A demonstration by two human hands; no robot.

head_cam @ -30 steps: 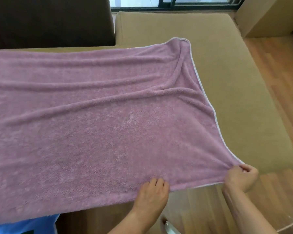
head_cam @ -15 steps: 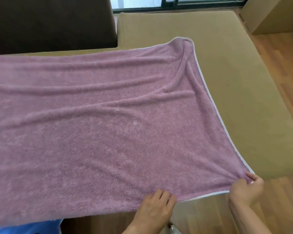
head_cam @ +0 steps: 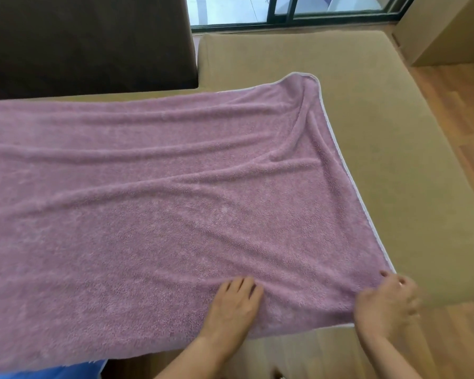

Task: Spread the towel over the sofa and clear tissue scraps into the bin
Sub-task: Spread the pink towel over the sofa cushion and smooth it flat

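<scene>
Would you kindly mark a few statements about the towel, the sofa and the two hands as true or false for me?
1. A pink-purple towel lies over a tan sofa. True.
2. The left hand rests flat on the towel near its front edge. True.
3. The towel is folded into a small square. False: it is spread out wide, with long wrinkles running across it.
4. The right hand is at the towel's far corner. False: it is at the near right corner, beside the left hand.
5. The floor beside the sofa is carpeted. False: it is wooden boards.
</scene>
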